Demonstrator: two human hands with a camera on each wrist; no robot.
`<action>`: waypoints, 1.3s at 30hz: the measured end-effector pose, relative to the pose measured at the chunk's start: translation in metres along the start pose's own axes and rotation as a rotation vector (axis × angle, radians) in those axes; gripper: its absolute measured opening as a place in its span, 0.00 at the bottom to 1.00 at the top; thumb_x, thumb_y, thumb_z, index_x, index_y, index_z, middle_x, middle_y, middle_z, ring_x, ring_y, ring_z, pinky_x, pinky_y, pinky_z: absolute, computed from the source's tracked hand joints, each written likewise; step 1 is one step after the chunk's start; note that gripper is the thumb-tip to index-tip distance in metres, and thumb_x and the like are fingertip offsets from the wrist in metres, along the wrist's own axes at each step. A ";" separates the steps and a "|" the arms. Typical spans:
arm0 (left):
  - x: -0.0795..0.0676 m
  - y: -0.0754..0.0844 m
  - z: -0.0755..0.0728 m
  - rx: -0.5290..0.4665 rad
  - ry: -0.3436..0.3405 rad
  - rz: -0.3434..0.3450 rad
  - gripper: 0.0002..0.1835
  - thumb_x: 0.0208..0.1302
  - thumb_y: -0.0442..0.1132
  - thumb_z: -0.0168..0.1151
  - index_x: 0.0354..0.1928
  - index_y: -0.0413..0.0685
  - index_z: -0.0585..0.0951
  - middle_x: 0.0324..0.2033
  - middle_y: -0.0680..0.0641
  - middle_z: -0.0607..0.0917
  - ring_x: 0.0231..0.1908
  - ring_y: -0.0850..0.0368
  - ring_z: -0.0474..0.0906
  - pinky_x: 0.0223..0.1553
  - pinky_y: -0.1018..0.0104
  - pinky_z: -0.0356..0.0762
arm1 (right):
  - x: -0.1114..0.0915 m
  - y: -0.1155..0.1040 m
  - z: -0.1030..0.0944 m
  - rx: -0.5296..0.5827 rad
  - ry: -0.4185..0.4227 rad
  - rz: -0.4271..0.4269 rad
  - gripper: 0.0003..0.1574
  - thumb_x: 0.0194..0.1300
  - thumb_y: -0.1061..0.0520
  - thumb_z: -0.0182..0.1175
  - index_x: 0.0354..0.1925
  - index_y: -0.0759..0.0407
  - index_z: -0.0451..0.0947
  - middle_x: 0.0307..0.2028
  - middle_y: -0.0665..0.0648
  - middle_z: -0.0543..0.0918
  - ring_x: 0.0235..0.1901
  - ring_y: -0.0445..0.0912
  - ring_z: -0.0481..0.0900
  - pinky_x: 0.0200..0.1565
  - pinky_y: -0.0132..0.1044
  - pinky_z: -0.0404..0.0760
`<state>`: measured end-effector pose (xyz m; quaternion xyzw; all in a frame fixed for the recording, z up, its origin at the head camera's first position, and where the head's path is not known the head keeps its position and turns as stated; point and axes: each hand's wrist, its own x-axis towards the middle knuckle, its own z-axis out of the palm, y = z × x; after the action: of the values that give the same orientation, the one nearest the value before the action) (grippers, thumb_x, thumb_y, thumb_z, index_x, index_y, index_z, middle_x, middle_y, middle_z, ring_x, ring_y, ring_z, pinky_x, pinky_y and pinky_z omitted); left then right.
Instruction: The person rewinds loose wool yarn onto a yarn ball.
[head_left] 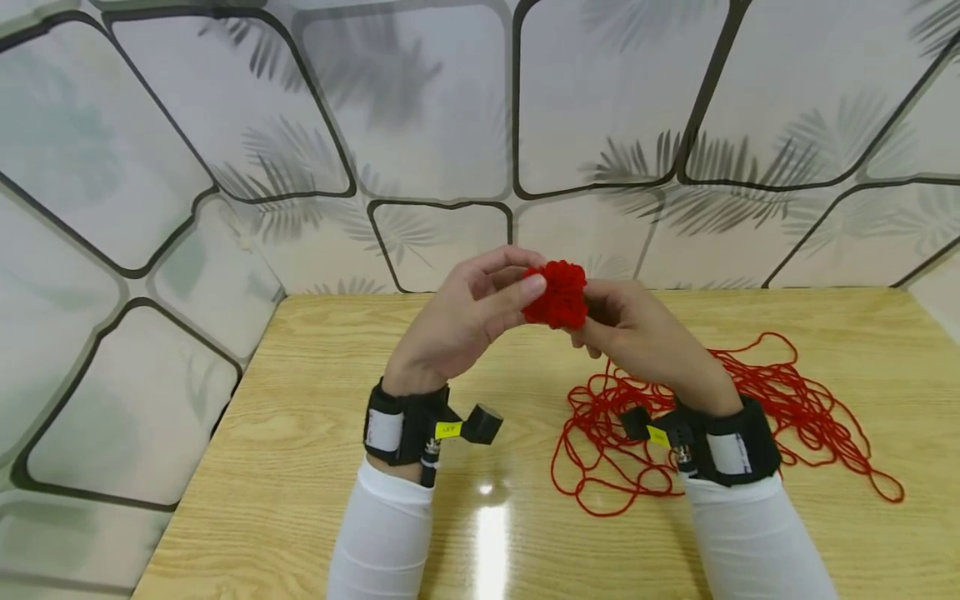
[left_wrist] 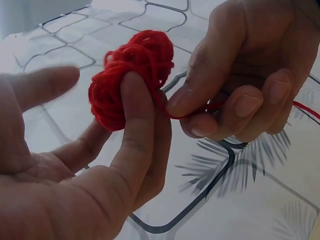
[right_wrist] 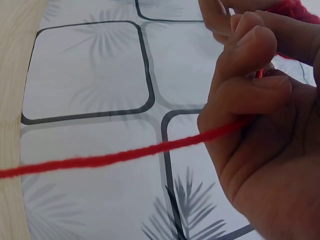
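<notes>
A small wound bundle of red yarn [head_left: 558, 296] is raised above the table in the head view. My left hand [head_left: 465, 312] pinches it between thumb and fingers. In the left wrist view the yarn bundle [left_wrist: 132, 75] looks lumpy, narrower in its middle. Just to its right, my right hand [head_left: 637, 329] pinches the strand that leads off the bundle, thumb against index finger. In the right wrist view, the yarn strand [right_wrist: 115, 157] passes through the curled fingers of the right hand [right_wrist: 265, 110] and runs off to the left.
A loose, tangled heap of red yarn [head_left: 787, 400] lies on the wooden table [head_left: 300, 467], partly behind the right forearm. A patterned wall covering [head_left: 442, 100] rises at the table's back edge and left side. Each wrist wears a black strap with a small camera.
</notes>
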<state>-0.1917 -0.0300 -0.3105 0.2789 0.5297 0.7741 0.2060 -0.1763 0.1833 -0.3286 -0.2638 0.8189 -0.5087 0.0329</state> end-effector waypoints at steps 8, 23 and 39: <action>-0.003 0.000 0.005 0.360 -0.038 -0.071 0.12 0.60 0.38 0.60 0.45 0.42 0.76 0.43 0.42 0.79 0.43 0.46 0.77 0.44 0.54 0.75 | -0.003 0.001 -0.011 -0.058 0.099 0.039 0.07 0.65 0.53 0.55 0.37 0.53 0.76 0.25 0.55 0.75 0.21 0.49 0.68 0.21 0.39 0.68; 0.005 -0.012 0.001 0.538 0.282 -0.070 0.11 0.61 0.41 0.59 0.42 0.43 0.74 0.37 0.43 0.80 0.34 0.51 0.80 0.36 0.60 0.78 | -0.010 -0.022 -0.003 -0.098 0.034 -0.056 0.08 0.65 0.49 0.54 0.33 0.49 0.75 0.20 0.52 0.69 0.18 0.45 0.65 0.19 0.38 0.64; 0.008 -0.007 -0.002 -0.104 0.133 0.006 0.16 0.64 0.38 0.55 0.53 0.41 0.69 0.51 0.36 0.74 0.42 0.48 0.77 0.52 0.50 0.70 | -0.005 -0.014 0.000 -0.017 -0.053 -0.023 0.09 0.65 0.51 0.54 0.40 0.52 0.77 0.23 0.53 0.73 0.23 0.47 0.70 0.22 0.40 0.70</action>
<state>-0.1989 -0.0240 -0.3165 0.2176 0.5005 0.8179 0.1822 -0.1668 0.1808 -0.3181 -0.2869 0.8190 -0.4948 0.0462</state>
